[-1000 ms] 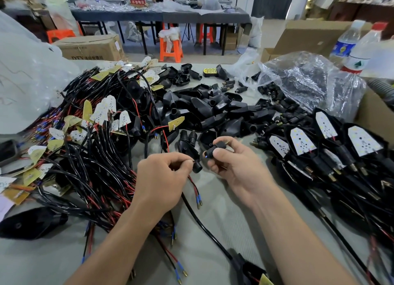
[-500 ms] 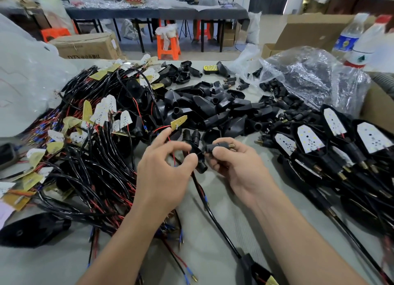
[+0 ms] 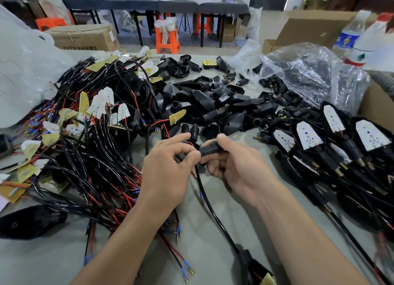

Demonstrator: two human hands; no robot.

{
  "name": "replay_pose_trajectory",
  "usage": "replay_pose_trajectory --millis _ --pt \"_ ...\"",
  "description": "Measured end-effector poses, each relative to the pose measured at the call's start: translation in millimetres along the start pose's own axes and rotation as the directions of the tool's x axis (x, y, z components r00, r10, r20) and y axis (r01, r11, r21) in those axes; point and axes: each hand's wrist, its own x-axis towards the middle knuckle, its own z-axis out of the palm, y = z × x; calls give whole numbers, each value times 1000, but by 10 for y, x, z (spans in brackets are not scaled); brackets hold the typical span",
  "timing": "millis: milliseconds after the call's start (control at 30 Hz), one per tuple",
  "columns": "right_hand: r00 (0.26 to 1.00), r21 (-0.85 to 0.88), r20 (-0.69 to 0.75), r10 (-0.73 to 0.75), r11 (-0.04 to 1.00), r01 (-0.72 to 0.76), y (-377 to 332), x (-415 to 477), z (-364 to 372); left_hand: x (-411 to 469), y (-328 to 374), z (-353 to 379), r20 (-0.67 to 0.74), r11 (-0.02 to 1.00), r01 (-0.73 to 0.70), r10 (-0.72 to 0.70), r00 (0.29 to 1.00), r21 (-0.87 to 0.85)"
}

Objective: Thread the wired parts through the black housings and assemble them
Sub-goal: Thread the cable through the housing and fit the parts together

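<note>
left hand [image 3: 168, 171] closed in, pinching cable [image 3: 205, 192]; right hand [image 3: 236, 169] grips black housing [image 3: 210, 150].

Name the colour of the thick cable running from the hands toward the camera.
Black cable, clearest in head view.

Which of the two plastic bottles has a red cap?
The red-capped bottle is the one nearest the right edge, its label white; the blue-labelled bottle left of it has a pale cap.

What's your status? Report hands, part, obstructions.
Left hand pinches black cable. Right hand grips small black housing. Wire tangle beside left hand, not blocking.
</note>
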Motion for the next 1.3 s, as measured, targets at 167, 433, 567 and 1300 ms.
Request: replay_pose_trajectory --millis 167,433,567,1300 --pt "999 42 -31 -28 999 29 -23 -29 -15 -61 32 30 -63 994 45 -38 997 101" --pt "993 -167 113 13 986 6 43 -61 29 55 105 -76 165 802 348 -306 938 -486" --pt "996 -135 -87 -22 991 11 89 -30 43 101 62 -231 272 595 411 -313 910 -690" --pt "994 -131 -75 -80 989 70 8 -7 -58 -52 67 -135 201 991 53 -77 976 124"
